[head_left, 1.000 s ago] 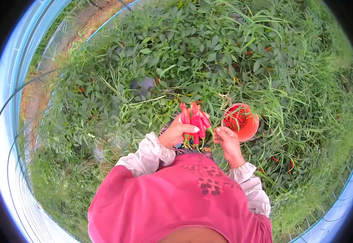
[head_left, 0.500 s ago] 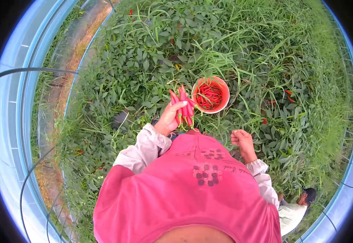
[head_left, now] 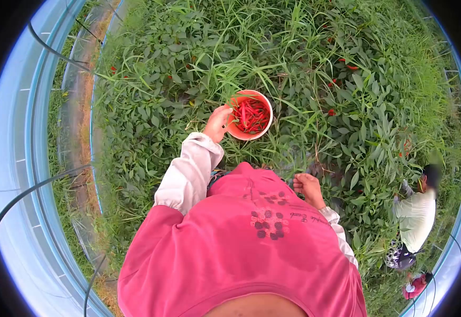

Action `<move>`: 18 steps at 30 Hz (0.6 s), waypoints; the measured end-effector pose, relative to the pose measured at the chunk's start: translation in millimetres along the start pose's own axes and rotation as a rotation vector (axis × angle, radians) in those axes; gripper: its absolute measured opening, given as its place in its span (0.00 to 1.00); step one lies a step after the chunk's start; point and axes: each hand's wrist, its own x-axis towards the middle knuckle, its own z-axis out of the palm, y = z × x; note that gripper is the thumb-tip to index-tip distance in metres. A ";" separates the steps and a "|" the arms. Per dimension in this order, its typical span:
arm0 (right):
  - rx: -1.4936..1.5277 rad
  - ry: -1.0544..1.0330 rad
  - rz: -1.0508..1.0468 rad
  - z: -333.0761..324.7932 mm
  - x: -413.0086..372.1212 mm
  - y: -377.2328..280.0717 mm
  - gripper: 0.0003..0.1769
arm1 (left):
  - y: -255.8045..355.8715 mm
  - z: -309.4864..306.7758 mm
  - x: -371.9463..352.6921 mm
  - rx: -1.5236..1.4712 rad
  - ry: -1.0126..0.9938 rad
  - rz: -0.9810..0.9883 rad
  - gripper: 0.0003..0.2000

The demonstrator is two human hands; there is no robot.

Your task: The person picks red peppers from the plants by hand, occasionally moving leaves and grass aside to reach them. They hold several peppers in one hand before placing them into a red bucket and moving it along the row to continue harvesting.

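The left hand (head_left: 217, 122), its grip unclear, now sits at the rim of the bucket (head_left: 243, 134) with its red chillies (head_left: 250, 113) dropped inside, that handful delivered, while the right hand (head_left: 307, 186) stays loosely curled, empty.

Field ground (head_left: 115, 211), overgrown with leafy chili plants (head_left: 156, 90) and long grass (head_left: 294, 31). An orange bucket (head_left: 243, 136) stands on it among the stems, just right of the left hand (head_left: 217, 122), which touches its rim. Red chilies (head_left: 250, 113) lie piled inside the bucket. Well to the left of that hand, a strip of bare brown earth (head_left: 85, 105) runs along the edge of the planting. Farther right of the bucket, well apart from the hand, single ripe pods (head_left: 332, 112) show red among the leaves.
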 end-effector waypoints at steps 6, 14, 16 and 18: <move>-0.016 0.055 -0.011 -1.4 19.4 4.2 0.08 | -60.1 -101.1 -26.1 -0.039 0.165 -0.234 0.23; -0.115 -0.014 -0.038 28.2 40.8 -30.7 0.09 | -114.1 -208.5 -91.2 -0.046 0.533 -0.357 0.18; -0.178 -0.053 -0.073 30.3 47.3 -34.3 0.09 | -116.4 -213.3 -97.4 -0.039 0.532 -0.362 0.18; -0.224 -0.042 -0.120 32.2 57.4 -31.2 0.10 | -116.9 -216.5 -100.8 -0.072 0.501 -0.370 0.19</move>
